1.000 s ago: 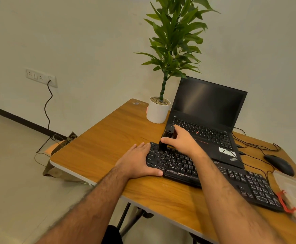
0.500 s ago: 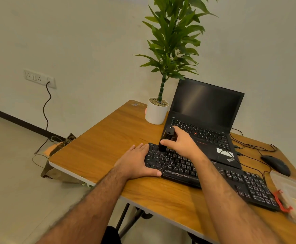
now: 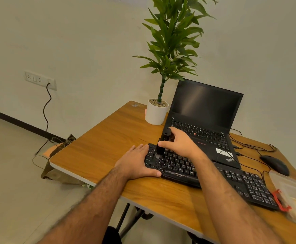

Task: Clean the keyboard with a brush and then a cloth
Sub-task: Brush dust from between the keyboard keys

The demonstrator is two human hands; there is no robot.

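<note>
With my left hand (image 3: 136, 163) flat on the keyboard (image 3: 205, 175) end at frame centre, my right hand (image 3: 179, 144) grips the brush (image 3: 162, 143); I would sweep row by row with light strokes.

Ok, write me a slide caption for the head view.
Right hand holds a black brush on the keyboard while the left hand steadies its end.

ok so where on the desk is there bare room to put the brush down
Biggest free patch: the bare wood of the desk left of the keyboard, running back to the plant pot. A narrower bare strip lies along the near edge in front of the keyboard. The right side is crowded: laptop, mouse, cables and a plastic container.
</note>
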